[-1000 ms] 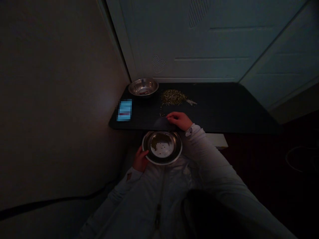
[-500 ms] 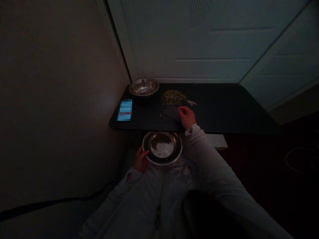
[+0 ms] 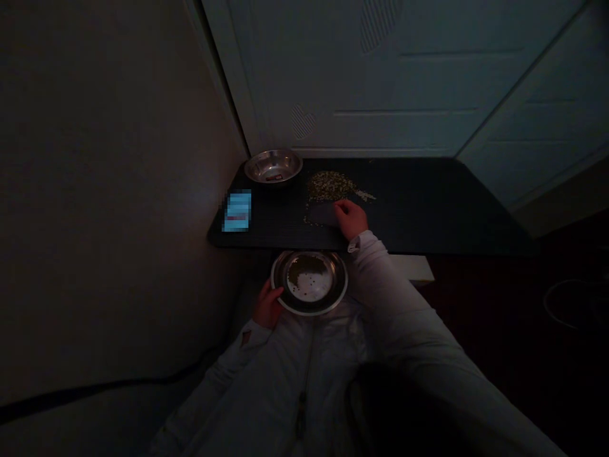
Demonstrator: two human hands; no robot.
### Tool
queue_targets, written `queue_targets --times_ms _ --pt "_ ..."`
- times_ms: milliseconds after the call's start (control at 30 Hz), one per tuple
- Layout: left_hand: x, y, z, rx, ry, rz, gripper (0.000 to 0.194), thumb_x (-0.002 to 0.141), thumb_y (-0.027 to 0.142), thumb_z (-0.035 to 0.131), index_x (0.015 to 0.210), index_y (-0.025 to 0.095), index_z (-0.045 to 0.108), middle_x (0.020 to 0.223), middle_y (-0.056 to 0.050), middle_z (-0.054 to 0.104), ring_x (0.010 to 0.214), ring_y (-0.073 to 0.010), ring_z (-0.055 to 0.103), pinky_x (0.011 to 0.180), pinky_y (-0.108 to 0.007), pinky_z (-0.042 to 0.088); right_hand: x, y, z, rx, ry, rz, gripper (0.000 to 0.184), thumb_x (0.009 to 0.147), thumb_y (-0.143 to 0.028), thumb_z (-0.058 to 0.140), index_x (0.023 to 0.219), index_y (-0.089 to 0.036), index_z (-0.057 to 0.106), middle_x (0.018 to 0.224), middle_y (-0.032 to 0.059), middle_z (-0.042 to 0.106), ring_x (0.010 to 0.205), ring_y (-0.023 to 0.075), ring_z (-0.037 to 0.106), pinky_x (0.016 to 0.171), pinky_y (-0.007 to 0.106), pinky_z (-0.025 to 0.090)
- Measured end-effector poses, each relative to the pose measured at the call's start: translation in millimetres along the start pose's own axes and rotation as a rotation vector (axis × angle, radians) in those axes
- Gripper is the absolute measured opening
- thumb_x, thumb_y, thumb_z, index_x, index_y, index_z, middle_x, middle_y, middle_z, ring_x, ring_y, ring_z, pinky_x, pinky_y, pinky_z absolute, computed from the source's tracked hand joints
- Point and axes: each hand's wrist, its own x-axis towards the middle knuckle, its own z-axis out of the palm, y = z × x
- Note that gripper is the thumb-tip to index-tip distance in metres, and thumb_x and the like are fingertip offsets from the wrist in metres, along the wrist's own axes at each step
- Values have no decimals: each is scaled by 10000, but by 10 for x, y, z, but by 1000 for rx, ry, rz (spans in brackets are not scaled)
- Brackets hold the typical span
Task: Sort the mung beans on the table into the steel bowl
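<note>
My left hand [image 3: 268, 306] grips the left rim of a metal bowl [image 3: 340, 287], held at the table's front edge over my lap. Small dark green beans [image 3: 309, 265] lie on the bottom of that bowl, mostly towards its far side. On the black table, my right hand [image 3: 351, 218] pinches a thin, dark grey, card-like sheet [image 3: 324, 212] that reaches left from the fingers. Just beyond the sheet spreads a heap of mixed green and pale grains [image 3: 330, 184]. A few pale bits lie by the sheet's left end.
A second metal bowl [image 3: 273, 166] stands at the back left of the black table [image 3: 428, 209]. In front of it lies a phone-like, blurred light-blue rectangle [image 3: 236, 211]. A white panelled door [image 3: 390, 133] rises behind, and a wall [image 3: 118, 190] borders the left side.
My right hand has shifted slightly left and towards the heap with the grey sheet. My left hand and the bowl it grips have stayed put.
</note>
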Motion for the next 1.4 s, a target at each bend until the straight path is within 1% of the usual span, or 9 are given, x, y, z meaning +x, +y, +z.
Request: queue_targets --times_ms 233,467,700,900,1067,1167,1400 --pt "-4 3 12 -31 11 1 363 519 141 613 872 211 566 760 18 642 762 -167 581 711 -309 427 -24 -1 -19 45 15 13 258 698 -318 411 768 -158 601 689 28 596 644 143 510 616 264 390" --pt "-27 31 44 -27 41 -23 347 517 138 608 855 210 573 744 21 639 778 -173 575 692 -298 429 -38 6 -11 64 -75 -15 246 694 -319 419 768 -169 599 656 7 573 616 130 497 583 247 383" --pt "-10 26 29 -29 27 -28 355 517 143 611 863 209 571 757 19 640 742 -162 579 659 -286 434 -43 -24 -18 55 -36 4 237 691 -298 418 749 -155 598 650 8 564 612 122 487 596 245 376" --pt "-7 19 27 -30 11 -20 363 526 139 606 878 216 570 745 31 641 728 -146 578 672 -281 426 -62 -2 -7 120 -110 -1 219 677 -306 437 729 -161 593 607 -11 544 582 109 471 568 230 364" --pt "-9 21 28 -32 13 -7 335 520 147 614 848 207 576 757 24 641 752 -158 576 687 -289 423 -75 10 -33 179 -52 -6 220 681 -300 430 732 -155 587 640 -3 555 606 110 476 584 229 367" --pt "-7 23 23 -37 16 -22 360 521 136 613 871 210 571 769 20 642 755 -162 578 685 -294 426 -104 -3 -70 174 -28 2 221 683 -298 429 734 -152 587 651 5 564 616 114 480 589 232 369" --pt "3 21 16 -61 13 -26 394 513 128 615 898 201 571 763 7 648 761 -174 580 690 -302 433 -201 -21 -138 114 -55 7 232 689 -301 433 772 -154 591 660 13 572 600 115 483 573 236 369"
